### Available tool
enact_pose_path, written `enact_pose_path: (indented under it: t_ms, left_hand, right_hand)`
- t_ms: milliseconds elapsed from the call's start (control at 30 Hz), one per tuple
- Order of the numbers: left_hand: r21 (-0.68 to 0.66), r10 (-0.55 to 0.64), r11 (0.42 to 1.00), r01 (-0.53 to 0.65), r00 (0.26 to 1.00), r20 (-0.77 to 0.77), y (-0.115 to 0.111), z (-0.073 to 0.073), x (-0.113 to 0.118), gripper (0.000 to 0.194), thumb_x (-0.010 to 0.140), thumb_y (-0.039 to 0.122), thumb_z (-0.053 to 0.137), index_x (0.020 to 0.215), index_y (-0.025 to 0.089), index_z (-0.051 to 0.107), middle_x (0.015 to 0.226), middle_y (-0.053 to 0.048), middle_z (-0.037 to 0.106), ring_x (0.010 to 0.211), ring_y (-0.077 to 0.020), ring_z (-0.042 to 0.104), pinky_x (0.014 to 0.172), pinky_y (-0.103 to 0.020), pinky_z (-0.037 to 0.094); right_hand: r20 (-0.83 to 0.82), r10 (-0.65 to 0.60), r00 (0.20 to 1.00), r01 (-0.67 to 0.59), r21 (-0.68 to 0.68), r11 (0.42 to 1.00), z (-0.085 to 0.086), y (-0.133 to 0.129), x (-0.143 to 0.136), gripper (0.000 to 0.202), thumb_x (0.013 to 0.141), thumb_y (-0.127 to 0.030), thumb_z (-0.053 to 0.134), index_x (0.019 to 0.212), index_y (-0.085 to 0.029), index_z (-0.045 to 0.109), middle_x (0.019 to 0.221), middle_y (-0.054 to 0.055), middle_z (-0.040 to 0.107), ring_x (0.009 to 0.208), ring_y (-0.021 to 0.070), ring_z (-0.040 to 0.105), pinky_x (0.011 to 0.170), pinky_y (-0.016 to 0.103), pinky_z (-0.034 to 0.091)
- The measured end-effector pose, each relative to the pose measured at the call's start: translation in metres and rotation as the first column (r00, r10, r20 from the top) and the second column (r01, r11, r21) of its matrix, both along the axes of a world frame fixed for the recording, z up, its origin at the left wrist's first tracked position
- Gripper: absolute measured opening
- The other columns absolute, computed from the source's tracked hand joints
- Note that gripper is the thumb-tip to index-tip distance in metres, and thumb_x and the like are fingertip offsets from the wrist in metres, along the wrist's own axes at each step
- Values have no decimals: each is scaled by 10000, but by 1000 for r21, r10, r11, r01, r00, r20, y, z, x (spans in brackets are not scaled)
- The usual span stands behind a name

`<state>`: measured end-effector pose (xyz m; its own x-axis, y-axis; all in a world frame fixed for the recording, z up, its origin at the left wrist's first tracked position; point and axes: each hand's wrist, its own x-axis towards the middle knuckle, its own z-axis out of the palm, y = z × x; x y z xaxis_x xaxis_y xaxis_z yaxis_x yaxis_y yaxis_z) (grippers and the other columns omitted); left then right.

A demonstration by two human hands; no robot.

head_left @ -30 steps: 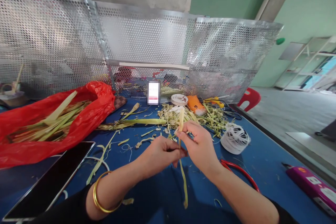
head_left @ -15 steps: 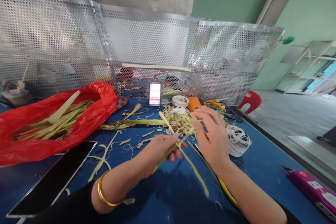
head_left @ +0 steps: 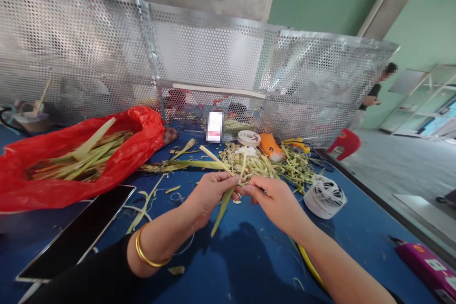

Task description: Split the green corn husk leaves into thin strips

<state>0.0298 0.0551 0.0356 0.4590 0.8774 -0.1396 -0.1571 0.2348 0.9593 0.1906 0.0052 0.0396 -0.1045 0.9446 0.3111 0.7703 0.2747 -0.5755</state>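
Pale green dried leaf strips (head_left: 221,211) cross between my two hands above the blue table. My left hand (head_left: 213,194) is closed, its thumb and fingers pinching the strips where they cross. Close beside it on the right, my right hand (head_left: 272,197) is closed too, thumb and fingertips pinching the strips at the same crossing. One wider strip hangs below my left hand, and thinner ends stick up above. Behind the hands lies a heap of curled leaf scraps (head_left: 261,164). The exact weave at the fingertips is partly hidden.
A red plastic bag (head_left: 76,118) of leaf strips and a dark tablet (head_left: 80,235) lie left. A white twine ball (head_left: 325,198) and a purple power strip (head_left: 425,266) are right. Behind stand a tape roll (head_left: 248,138) and a perforated metal screen (head_left: 210,52). A person (head_left: 372,92) is far right.
My right hand has come down and left from its raised, spread position to pinch the strips beside my left hand. The strip that trailed to the lower right no longer shows there.
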Motion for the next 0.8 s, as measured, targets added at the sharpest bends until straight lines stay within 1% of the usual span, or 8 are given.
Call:
enact_pose_path:
  t_ms: [200,267,367,467,567,633,733,800]
  left_hand:
    - [-49,-37,998,38,999,26,-1,2,0,290,765,421,663,742,133,690,697,-70,702,566,-129,597,601,-256,443]
    - [-49,-36,998,37,999,24,-1,1,0,247,755,366,687,740,120,678,634,-43,663,520,-100,558,563,-230,417]
    - [-106,-22,994,35,993,118,1,0,0,139,735,238,706,770,110,667,556,11,581,474,-62,484,512,-193,371]
    - [-211,-131,955,210,933,334,3,-1,-3,131,770,245,665,835,131,655,551,39,525,472,-63,472,507,-194,384]
    - [-254,-231,890,380,853,469,4,-1,-6,129,804,256,635,849,136,645,544,54,480,461,-57,459,502,-194,398]
    - [-266,-253,869,417,837,486,4,-1,-7,122,812,243,626,857,132,648,533,58,466,459,-56,463,501,-191,408]
    - [-262,-263,879,400,862,434,3,-1,-8,164,789,259,642,883,127,662,531,46,507,442,-69,479,476,-203,427]
    - [-264,-236,903,338,906,351,2,0,-7,216,764,287,662,901,121,673,569,15,580,435,-82,503,457,-212,436]
  right_hand:
    - [6,-42,999,41,41,998,-1,1,3,272,886,-239,494,619,-198,525,573,-17,582,549,133,514,528,238,345]
    - [-24,-15,1000,15,20,1000,0,1,2,271,883,-256,500,622,-196,538,571,-19,573,552,132,509,538,239,349]
    - [-222,82,972,-103,-87,991,4,1,3,334,912,-329,456,631,-185,568,615,-5,591,599,134,535,580,242,389]
    - [-454,34,891,-105,-131,986,7,4,7,343,915,-388,436,721,-167,610,709,30,627,656,151,567,616,263,435]
    - [-391,22,920,-21,6,1000,7,6,8,174,844,-332,563,833,-188,662,861,47,659,817,187,597,771,321,458]
    - [-308,86,947,-67,72,995,7,5,5,121,820,-297,598,852,-208,673,904,43,665,878,198,598,830,344,449]
    - [-328,155,932,-168,-12,986,6,3,0,190,870,-315,534,813,-183,659,776,28,665,747,178,610,709,303,470]
    - [-274,122,954,-129,-6,992,4,3,-2,252,887,-328,511,737,-173,641,684,13,634,671,164,588,629,272,446]
